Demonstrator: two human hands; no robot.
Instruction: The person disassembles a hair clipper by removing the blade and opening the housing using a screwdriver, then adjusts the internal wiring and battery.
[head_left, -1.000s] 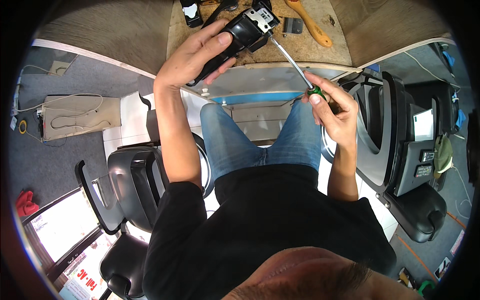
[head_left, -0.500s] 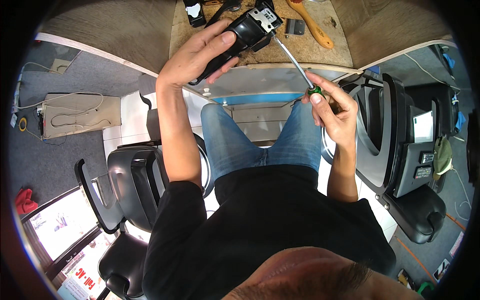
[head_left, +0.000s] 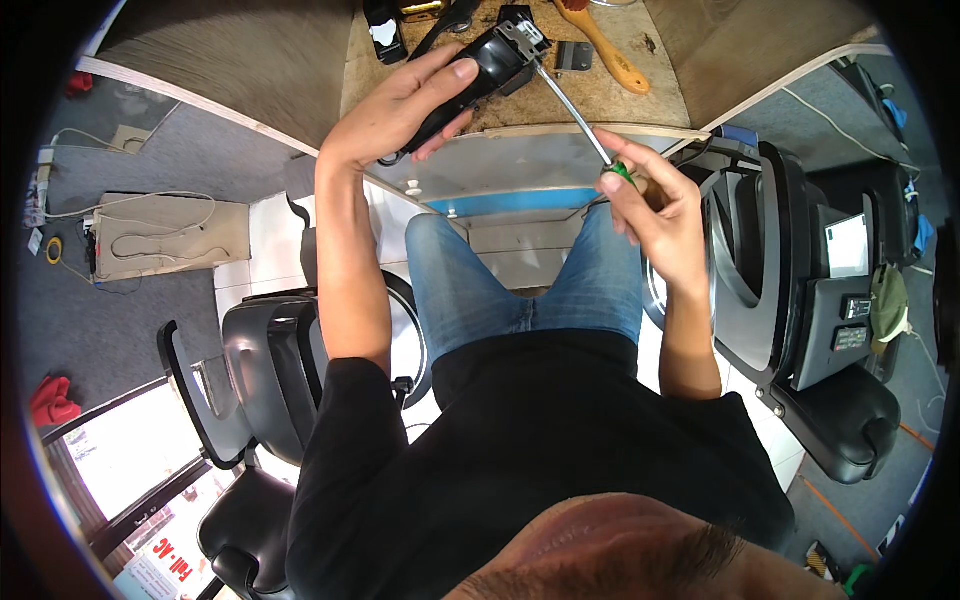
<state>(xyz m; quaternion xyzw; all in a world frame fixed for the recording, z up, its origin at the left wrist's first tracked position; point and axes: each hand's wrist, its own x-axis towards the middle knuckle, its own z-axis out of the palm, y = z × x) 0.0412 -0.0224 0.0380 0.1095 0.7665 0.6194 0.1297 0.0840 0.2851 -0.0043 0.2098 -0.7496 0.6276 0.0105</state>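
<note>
My left hand is wrapped round a black hair clipper, tilted so its metal head points up and to the right over the front of the wooden shelf. Bare metal and a pale inner part show at the clipper's head. My right hand grips a screwdriver by its green handle. The screwdriver's long shaft slants up to the left, and its tip meets the edge of the clipper's head; whether it sits in a screw is too small to tell. A metal clipper blade lies on the shelf right of the head.
A brush with a wooden handle lies on the worn wooden shelf, bounded by wood panels on both sides. Another black clipper rests at the shelf's left. Black barber chairs stand at both sides; a laptop lies on the right one.
Both hands, with clipper and screwdriver, have shifted slightly left in the picture, as has the shelf. The screwdriver tip stays at the clipper's head, and my right fingers have turned a little on the handle.
</note>
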